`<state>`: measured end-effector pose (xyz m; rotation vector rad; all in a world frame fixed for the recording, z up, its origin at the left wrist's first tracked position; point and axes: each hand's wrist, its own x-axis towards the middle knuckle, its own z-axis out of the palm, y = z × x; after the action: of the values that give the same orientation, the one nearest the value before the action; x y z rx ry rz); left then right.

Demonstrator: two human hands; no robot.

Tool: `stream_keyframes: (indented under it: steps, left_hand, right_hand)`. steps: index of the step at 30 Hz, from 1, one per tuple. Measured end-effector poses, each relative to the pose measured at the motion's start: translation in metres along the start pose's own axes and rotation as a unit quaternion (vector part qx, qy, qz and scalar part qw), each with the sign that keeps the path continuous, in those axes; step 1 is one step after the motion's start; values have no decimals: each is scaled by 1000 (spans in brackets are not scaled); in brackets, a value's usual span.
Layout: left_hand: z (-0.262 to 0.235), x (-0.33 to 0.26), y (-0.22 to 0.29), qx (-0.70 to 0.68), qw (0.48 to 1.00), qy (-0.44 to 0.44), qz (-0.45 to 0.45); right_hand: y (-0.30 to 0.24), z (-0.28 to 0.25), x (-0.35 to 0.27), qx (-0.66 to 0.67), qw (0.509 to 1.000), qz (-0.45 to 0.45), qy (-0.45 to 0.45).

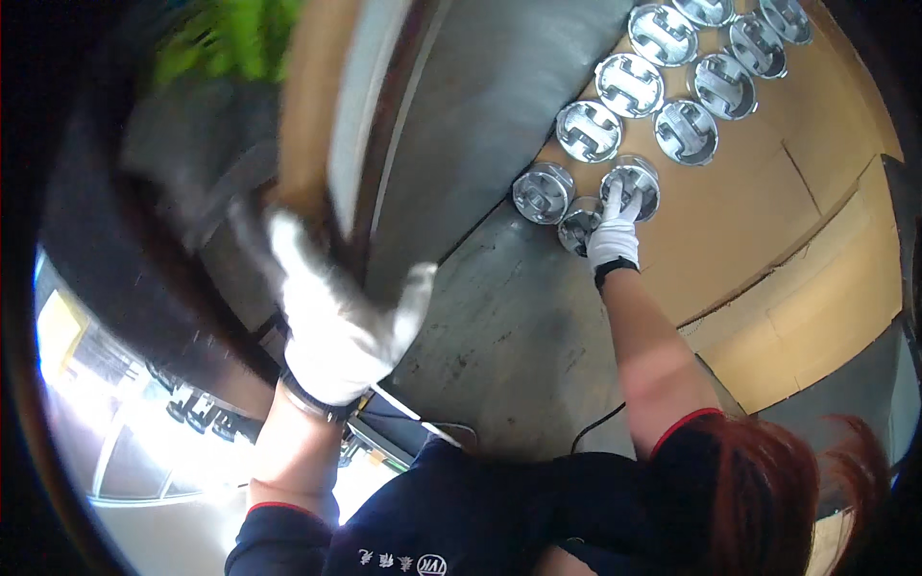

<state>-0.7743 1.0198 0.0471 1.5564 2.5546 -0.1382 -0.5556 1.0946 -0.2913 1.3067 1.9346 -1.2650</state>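
Observation:
My right hand, in a white glove, reaches to the near end of two rows of silver metal pistons. Its fingers dip into the open side of one piston and grip it; the fingertips are partly hidden inside. Just left of that hand, partly covered by it, stands another piston. A further piston stands a little beyond, on the left. My left hand, also white-gloved, is raised over the left side with fingers spread and nothing in it. Motion blurs its fingertips.
Several more pistons stand in rows on brown cardboard, stretching away to the far right. A grey metal surface lies between my arms. At the left rises a brown and grey curved edge. A dark cable runs near my body.

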Motion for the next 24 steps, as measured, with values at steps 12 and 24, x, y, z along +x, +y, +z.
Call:
stream_keyframes:
  steps: [12,24]
  left_hand:
    - [-63,-5,20,-119,991,14,-53]
    - [-408,-292,130,-394,822,344,226]
  right_hand:
    - [164,-196,-235,-151,977,118,98]
    - [338,-260,-351,-11,970,186,153]
